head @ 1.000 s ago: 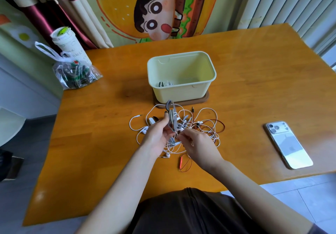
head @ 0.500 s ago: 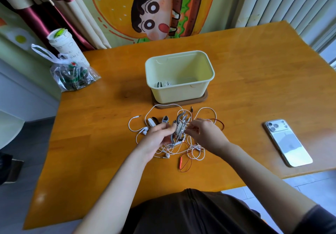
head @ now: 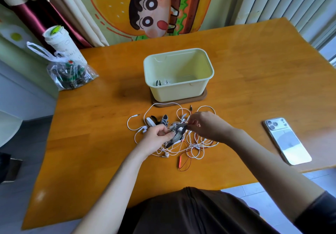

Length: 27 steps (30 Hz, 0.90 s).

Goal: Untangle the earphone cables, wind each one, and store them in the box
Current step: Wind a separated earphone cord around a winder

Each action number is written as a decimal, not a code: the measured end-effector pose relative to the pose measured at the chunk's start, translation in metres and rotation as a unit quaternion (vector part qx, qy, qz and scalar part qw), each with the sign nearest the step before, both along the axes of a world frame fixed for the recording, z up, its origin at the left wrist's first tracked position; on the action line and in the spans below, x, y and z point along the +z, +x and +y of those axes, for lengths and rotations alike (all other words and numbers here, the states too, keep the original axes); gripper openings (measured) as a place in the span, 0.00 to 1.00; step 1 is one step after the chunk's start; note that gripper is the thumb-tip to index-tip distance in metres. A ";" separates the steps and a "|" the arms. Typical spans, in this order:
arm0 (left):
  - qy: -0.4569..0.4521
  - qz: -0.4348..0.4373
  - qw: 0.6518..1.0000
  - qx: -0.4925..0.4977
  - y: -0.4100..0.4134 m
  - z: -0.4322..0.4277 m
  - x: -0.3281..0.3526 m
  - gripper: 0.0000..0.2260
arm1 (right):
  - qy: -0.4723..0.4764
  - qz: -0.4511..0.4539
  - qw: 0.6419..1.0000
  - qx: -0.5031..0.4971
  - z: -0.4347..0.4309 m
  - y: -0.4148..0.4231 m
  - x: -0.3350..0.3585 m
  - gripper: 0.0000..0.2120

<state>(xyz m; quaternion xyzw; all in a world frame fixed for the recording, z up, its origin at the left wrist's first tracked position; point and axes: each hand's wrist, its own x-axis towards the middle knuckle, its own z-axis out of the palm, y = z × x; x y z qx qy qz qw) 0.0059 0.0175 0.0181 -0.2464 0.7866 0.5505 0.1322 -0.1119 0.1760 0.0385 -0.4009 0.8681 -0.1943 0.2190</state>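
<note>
Holding: left hand grips a wound grey cable bundle in curled fingers, just in front of the box.
Right hand: pinches the bundle's far end, fingers narrow.
Tangle: white earphone cables lie loose on the counter in front of the box, under both hands; red cable at the near edge.
Inside box: coiled earphones at the near left corner.
Right of box: phone.
Left of box: plastic bag.
</note>
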 end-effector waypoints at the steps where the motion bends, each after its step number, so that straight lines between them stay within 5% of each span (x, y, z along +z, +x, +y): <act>1: -0.008 0.004 1.000 -0.005 -0.001 -0.001 0.002 0.09 | -0.007 -0.001 1.000 -0.004 -0.001 0.000 0.001 0.10; 17: 0.057 0.034 0.998 -0.008 -0.007 -0.018 0.031 0.07 | -0.100 -0.157 0.980 -0.074 -0.011 -0.016 0.029 0.12; 23: -0.008 0.061 0.998 0.012 -0.009 -0.022 0.033 0.08 | -0.155 -0.270 0.942 -0.125 -0.010 -0.021 0.045 0.09; 25: -0.020 0.072 0.996 0.039 -0.009 -0.023 0.030 0.08 | -0.164 -0.231 0.952 -0.111 -0.013 -0.023 0.051 0.08; 27: -0.027 0.080 0.995 0.053 -0.009 -0.021 0.028 0.08 | -0.146 -0.084 0.982 -0.081 -0.017 -0.022 0.050 0.07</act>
